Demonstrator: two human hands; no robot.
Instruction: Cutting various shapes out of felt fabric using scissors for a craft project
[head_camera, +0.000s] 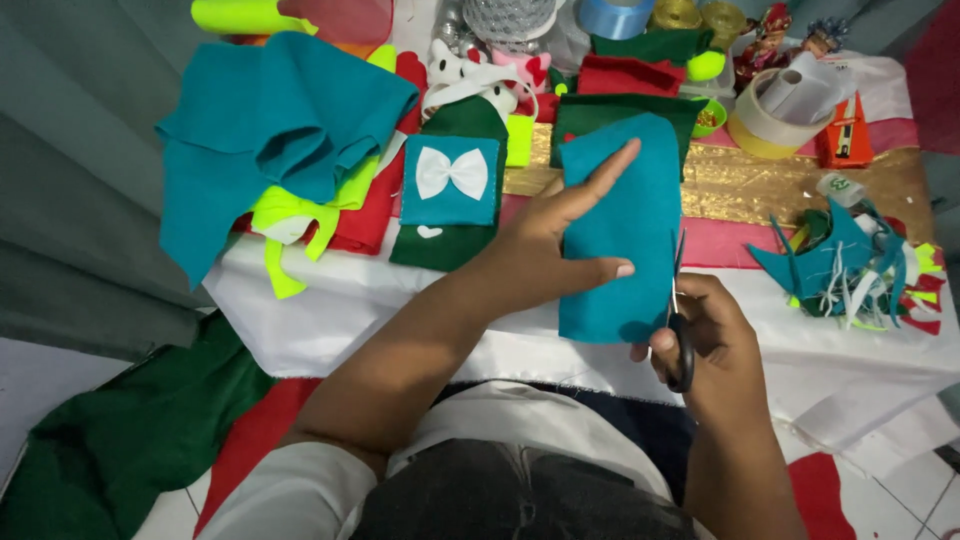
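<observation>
Nearest to me, the right hand (715, 335) is wrapped around the black handles of a pair of scissors (679, 320), fingers through the loops, the blades pointing up toward 12 o'clock along the right edge of a teal felt piece (620, 235). The left hand (545, 250) pinches that felt piece: the thumb lies across its front at mid-height, the index finger stretches up over it toward 1 o'clock, and the other fingers are hidden behind. The felt piece stands upright, held above the white cloth (330, 310) that covers the surface.

At 9 o'clock from the left hand lies a dark green felt shape (450, 240) carrying a teal square with a white bow (452, 172). Further toward 10 o'clock, a heap of teal felt (270, 120) rests on neon yellow and red pieces. At 3 o'clock from the scissors, a pile of felt scraps (850, 265) in teal, red and white sits on the cloth.

Farther off, a gold strip (780, 185) runs across the surface. Beyond it at 1 o'clock are a roll of tape (765, 130) and an orange cutter (845, 135); ribbon spools (615, 15) stand at the far edge.
</observation>
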